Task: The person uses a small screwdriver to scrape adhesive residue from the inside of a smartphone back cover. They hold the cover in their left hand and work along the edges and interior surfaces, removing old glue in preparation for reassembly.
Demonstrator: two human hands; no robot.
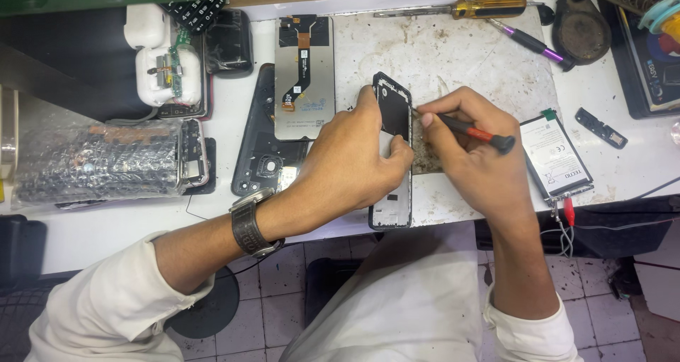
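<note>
A black phone frame [392, 107] stands on its long edge on the white work mat [460, 57], reaching from the mat's middle to the table's front edge. My left hand [350, 163] grips it from the left side, fingers wrapped around its middle. My right hand [471, 160] holds a small screwdriver [474, 132] with a black and red handle. Its tip touches the frame's upper right edge. A watch with a dark strap sits on my left wrist.
A detached phone display panel [304, 75] and a black back cover [263, 153] lie left of the frame. A phone battery [556, 156] lies at right. Two larger screwdrivers [489, 8] rest at the back, beside a dark round stand [581, 23]. Bubble-wrapped parts [99, 160] sit far left.
</note>
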